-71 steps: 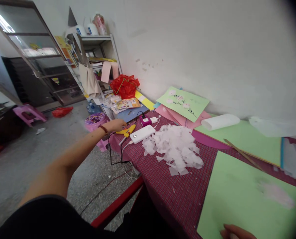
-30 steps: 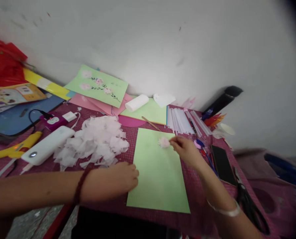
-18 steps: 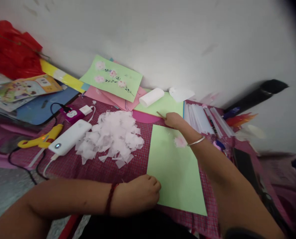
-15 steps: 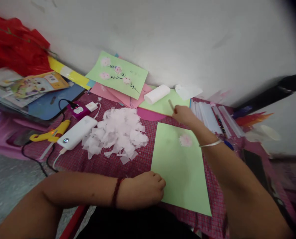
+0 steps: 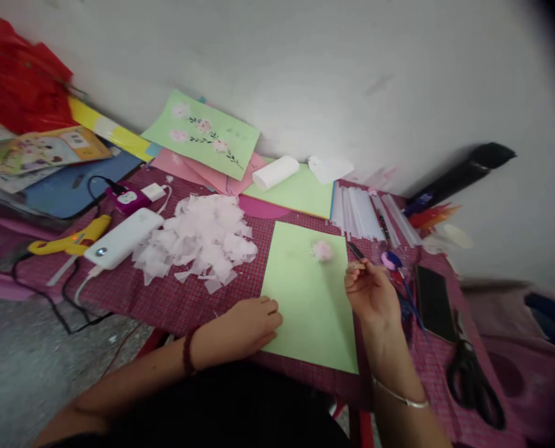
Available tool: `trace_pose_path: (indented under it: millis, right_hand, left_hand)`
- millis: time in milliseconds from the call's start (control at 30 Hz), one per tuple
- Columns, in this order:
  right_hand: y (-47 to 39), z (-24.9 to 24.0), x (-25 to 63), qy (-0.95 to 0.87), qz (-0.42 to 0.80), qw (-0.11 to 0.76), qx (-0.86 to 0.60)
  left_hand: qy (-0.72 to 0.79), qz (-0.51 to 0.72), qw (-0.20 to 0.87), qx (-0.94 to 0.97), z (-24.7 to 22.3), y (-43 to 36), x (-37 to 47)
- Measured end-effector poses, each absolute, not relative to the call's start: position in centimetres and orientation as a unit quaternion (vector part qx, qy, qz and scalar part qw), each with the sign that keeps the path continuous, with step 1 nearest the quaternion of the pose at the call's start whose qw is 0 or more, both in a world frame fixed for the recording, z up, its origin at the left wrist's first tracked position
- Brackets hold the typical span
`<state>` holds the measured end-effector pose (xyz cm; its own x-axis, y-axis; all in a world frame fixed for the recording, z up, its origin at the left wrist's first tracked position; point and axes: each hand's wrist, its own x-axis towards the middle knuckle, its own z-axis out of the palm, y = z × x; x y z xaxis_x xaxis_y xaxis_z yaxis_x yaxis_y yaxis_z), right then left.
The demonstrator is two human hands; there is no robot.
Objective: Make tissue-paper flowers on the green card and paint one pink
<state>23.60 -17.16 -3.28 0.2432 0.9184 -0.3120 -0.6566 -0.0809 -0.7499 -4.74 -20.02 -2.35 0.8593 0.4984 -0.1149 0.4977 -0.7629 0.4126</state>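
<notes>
My left hand (image 5: 247,326) rests with its fingers lying on the lower left edge of a pale green sheet (image 5: 312,311), holding nothing. A small pink paper flower (image 5: 323,250) sits near the top of that sheet. My right hand (image 5: 373,289), palm turned up, is closed at the sheet's right edge on a short wooden stick (image 5: 358,266) between thumb and fingers. Just beyond its fingertips shows a narrow dark piece (image 5: 355,250); whether it belongs to the stick I cannot tell. A heap of whitish-pink paper pieces (image 5: 207,236) lies to the left.
Behind stand a green flower picture (image 5: 207,134), a white roll (image 5: 276,172) and translucent sticks (image 5: 359,213). A white power bank (image 5: 125,236) and yellow glue gun (image 5: 74,238) are at left. Black scissors (image 5: 473,379) and a dark flat phone-like slab (image 5: 435,303) lie right.
My right hand has come back from the rear of the table to the sheet's right edge, turning palm up with the stick. The left hand stays at the sheet's edge. The view has shifted.
</notes>
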Motion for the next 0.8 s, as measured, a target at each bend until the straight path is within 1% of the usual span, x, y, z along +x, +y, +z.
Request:
trace_pose_path:
  millis: [67, 133, 267, 400, 500, 600, 800]
  right_hand:
    - [-18.0, -4.9, 23.5, -0.124, 0.627, 0.634, -0.436]
    - [-18.5, -6.1, 23.4, -0.108, 0.637, 0.612, -0.456]
    - [-18.3, -7.4, 22.9, -0.128, 0.615, 0.569, -0.531]
    - [-18.2, -7.5, 22.3, -0.178, 0.604, 0.504, -0.591]
    - [-18.3, -7.4, 22.3, -0.196, 0.59, 0.479, -0.62]
    - [-18.4, -7.4, 22.4, -0.201, 0.581, 0.471, -0.633]
    - [-18.7, -7.5, 22.2, -0.225, 0.569, 0.473, -0.634]
  left_hand:
    - [0.306, 0.026, 0.256, 0.917, -1.5, -20.1, -6.2]
    - [0.354, 0.035, 0.257, 0.899, -0.9, -20.1, -8.6]
    - [0.5, -0.002, 0.186, 0.846, 0.2, -20.1, -15.6]
    - [0.673, -0.043, 0.117, 0.729, 0.8, -19.5, -21.5]
    - [0.765, 0.018, 0.081, 0.639, 0.1, -18.4, -23.3]
    - [0.772, 0.094, 0.094, 0.621, -1.2, -16.9, -23.8]
    - [0.741, 0.088, 0.153, 0.648, -3.1, -14.7, -23.9]
